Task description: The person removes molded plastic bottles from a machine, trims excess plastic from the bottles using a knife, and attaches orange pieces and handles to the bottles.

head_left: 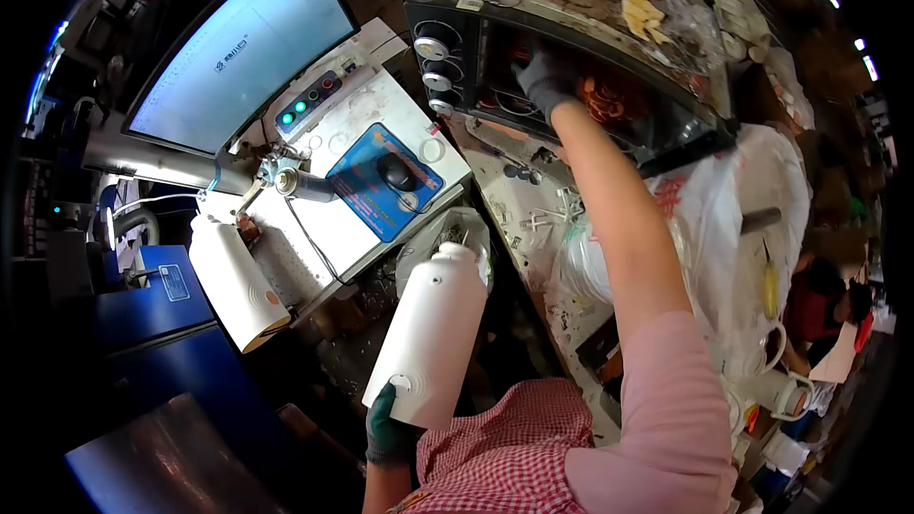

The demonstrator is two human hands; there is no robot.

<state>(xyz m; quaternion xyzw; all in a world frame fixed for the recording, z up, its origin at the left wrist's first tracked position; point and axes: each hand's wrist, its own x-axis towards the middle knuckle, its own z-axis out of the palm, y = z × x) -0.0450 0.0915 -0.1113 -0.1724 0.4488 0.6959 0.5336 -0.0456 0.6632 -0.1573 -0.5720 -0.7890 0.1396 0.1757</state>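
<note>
My left hand, in a dark green-grey glove, grips the lower end of a white bottle. The bottle is tilted, its narrow neck pointing up and away from me, with a small round mark near its base. My right hand, in a grey glove, reaches through the front of a toaster oven. Dark shadow inside the oven hides its fingertips, so I cannot make out whether they hold anything. Glowing orange-red shapes show inside the oven beside my right wrist.
A second white bottle lies at the left by the worktable's edge. On the table are a mouse, a blue mat and a button box below a monitor. Plastic bags and mugs stand right of my arm.
</note>
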